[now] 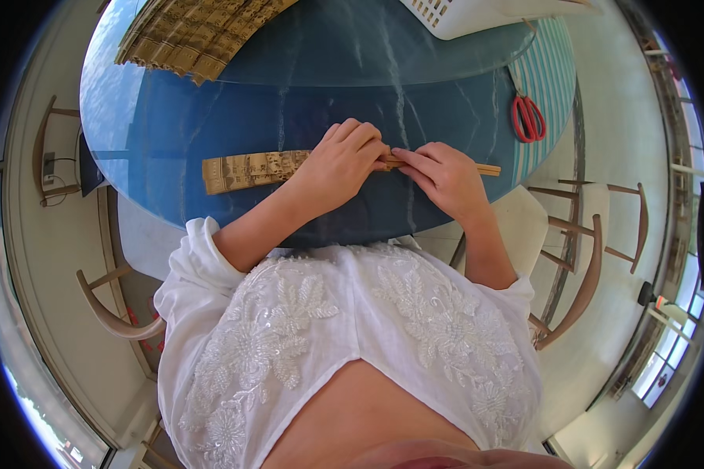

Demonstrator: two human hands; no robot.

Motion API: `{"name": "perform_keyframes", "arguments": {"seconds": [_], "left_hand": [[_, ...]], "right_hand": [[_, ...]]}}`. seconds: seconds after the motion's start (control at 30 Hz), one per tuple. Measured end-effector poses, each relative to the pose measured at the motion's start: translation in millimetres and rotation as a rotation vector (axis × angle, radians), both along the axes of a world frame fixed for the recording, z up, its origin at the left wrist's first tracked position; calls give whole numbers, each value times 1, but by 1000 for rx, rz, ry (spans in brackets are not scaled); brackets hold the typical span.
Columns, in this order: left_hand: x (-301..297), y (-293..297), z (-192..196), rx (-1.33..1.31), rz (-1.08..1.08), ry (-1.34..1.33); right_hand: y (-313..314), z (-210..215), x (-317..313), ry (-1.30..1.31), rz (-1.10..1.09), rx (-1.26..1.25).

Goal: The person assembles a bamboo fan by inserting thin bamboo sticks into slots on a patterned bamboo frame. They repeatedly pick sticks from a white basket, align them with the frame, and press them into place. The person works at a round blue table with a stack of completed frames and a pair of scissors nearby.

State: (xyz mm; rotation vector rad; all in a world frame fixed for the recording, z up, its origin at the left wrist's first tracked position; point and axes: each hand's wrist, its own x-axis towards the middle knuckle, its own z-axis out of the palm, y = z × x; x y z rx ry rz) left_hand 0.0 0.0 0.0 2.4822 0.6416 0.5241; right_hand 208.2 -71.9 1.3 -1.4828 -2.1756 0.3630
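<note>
A long, flat brown printed paper sleeve [250, 170] lies across the near part of the blue table. My left hand [338, 168] is closed over its right end, with the fingertips pinched together there. From the other side, my right hand [443, 176] meets it, thumb and fingers closed around thin wooden chopsticks [489, 169] whose ends stick out to the right. The two hands almost touch at the sleeve's mouth. My fingers hide where the chopsticks and the paper meet, so I cannot tell how far the sticks reach inside.
A pile of similar brown paper sleeves [203, 35] rests at the far left of the round marbled table [235, 117]. At the far right stands a white slotted basket [461, 22]. Red-handled scissors [528, 119] lie by the right edge. Wooden-armed chairs [590, 289] surround the table.
</note>
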Motion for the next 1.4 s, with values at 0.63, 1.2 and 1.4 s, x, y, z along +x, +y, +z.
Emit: {"name": "perform_keyframes", "arguments": {"seconds": [0.63,1.2,1.4], "left_hand": [[-104,-33,1,-607,608,-1008],[-122,-48,-4,-704,524,-726],[-129,-48,-4,-805,465,-705]], "right_hand": [[-27,25,-75,592,-66,-466],[-43,28,-103,1018,82,-943],[-52,29,-99,969,174,-1002]]}}
